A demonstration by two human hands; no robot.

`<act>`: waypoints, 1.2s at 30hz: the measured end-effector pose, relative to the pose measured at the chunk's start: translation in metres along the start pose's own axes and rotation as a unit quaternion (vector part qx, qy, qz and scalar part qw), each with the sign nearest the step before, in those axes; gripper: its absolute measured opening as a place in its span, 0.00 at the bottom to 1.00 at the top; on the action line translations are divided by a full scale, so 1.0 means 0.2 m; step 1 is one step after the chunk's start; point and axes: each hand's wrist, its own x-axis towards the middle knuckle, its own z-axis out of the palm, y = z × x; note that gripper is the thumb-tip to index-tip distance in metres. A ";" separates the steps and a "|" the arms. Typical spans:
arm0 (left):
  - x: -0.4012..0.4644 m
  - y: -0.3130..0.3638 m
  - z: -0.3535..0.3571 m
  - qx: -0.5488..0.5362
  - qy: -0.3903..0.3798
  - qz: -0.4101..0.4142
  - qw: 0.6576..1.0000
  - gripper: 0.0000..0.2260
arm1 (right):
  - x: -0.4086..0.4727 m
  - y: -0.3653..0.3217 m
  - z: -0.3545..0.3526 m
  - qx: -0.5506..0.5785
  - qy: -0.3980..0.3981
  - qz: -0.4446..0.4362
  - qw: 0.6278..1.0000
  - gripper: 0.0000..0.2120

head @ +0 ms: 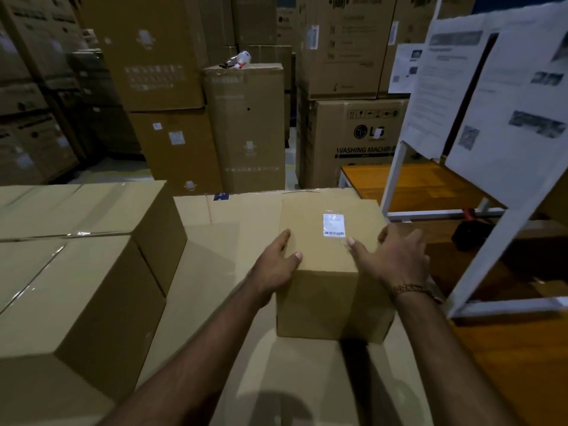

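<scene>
Cardboard box (322, 290) (white label (334, 225) atop)

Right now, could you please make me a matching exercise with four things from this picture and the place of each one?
Things:
1. left hand
2. right hand
3. white label
4. washing machine carton

Places:
A. on top of the small box
B. far behind the small box
C. at the small box's left edge
D. at the small box's right edge

Pairs: 1-C, 2-D, 3-A, 4-B
</scene>
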 end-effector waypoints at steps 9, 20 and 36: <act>-0.62 -0.10 -0.34 0.029 -0.014 -0.012 0.999 0.33 | -0.63 -0.22 -0.08 -0.077 -0.073 -0.052 0.993 0.44; -1.35 -0.33 -0.71 0.078 -0.011 -0.012 0.997 0.38 | -1.42 -0.42 -0.19 -0.089 -0.168 -0.124 0.974 0.40; -2.29 -0.62 -1.22 0.079 -0.063 -0.025 0.995 0.39 | -2.45 -0.70 -0.32 -0.169 -0.236 -0.092 0.953 0.33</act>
